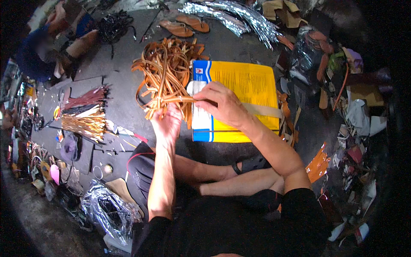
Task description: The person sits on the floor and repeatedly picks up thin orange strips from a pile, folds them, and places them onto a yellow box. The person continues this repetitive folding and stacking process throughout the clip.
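A tangled heap of tan-brown leather strips (165, 64) lies on the dark floor in front of me. At its near edge my left hand (168, 125) is closed around a few of the strips from below, palm up. My right hand (224, 105) pinches the ends of strips that run across from the left hand. Under the right hand is a flat yellow, blue and white printed sheet (244, 79). A pale beige strap (262, 110) crosses that sheet, partly covered by my right wrist.
Brown sandals (184, 26) and silvery strips (233, 17) lie at the back. Another person (38, 55) sits at the far left, near bundles of maroon and gold strips (83, 115). Clear plastic (109, 210) is at the near left. Mixed scraps (355, 120) crowd the right side.
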Demonstrator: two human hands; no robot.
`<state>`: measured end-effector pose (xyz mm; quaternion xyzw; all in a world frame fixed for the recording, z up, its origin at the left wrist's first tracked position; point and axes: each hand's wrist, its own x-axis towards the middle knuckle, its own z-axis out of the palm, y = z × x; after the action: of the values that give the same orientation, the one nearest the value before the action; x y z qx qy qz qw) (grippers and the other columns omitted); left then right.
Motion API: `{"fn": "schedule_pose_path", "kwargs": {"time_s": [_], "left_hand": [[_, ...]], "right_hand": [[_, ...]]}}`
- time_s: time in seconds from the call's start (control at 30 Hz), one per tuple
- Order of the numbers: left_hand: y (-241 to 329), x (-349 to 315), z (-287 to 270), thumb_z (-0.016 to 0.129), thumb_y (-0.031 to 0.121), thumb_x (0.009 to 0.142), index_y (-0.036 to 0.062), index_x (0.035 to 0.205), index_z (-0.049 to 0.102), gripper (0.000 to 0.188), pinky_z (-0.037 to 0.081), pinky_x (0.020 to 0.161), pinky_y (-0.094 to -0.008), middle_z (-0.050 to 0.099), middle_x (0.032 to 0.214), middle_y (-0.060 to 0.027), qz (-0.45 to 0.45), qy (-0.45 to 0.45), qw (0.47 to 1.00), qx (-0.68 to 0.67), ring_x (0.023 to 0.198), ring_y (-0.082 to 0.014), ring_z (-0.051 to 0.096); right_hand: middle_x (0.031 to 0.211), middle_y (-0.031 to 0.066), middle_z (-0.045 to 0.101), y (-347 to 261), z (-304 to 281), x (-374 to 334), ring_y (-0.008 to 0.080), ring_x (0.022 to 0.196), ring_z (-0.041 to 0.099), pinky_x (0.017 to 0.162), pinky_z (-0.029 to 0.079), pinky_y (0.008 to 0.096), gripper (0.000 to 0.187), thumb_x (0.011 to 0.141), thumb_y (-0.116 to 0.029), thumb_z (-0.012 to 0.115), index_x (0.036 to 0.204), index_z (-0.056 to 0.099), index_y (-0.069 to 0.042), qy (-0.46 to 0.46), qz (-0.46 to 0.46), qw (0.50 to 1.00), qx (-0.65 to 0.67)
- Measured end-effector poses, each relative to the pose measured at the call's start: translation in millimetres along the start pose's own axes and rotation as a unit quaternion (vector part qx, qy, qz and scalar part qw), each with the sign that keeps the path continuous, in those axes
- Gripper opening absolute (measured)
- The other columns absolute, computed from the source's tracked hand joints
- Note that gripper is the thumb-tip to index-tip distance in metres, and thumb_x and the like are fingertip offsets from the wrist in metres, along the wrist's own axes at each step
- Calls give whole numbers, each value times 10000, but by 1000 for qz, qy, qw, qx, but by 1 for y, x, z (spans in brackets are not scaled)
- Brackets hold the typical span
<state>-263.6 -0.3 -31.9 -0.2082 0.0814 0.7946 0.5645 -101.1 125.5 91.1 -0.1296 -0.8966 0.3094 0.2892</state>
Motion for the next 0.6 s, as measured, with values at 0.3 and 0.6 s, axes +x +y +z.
{"fn": "schedule_pose_path", "kwargs": {"time_s": [0.3, 0.6], "left_hand": [[-42, -20, 46, 662, 193, 910, 108, 799, 619, 146, 445, 610, -185, 634, 750, 30, 82, 27, 919, 384, 645, -58, 565], [-5, 9, 4, 650, 229, 915, 114, 833, 606, 148, 441, 593, -215, 605, 745, 27, 61, 80, 901, 422, 660, -66, 558]], "right_hand": [[850, 92, 614, -5, -3, 0, 271, 833, 611, 734, 496, 361, 137, 806, -115, 709, 909, 668, -35, 2, -19, 1000, 0], [844, 90, 614, -7, -5, -1, 275, 819, 610, 727, 496, 362, 112, 812, -107, 699, 886, 667, -29, 2, -12, 1000, 15]]}}
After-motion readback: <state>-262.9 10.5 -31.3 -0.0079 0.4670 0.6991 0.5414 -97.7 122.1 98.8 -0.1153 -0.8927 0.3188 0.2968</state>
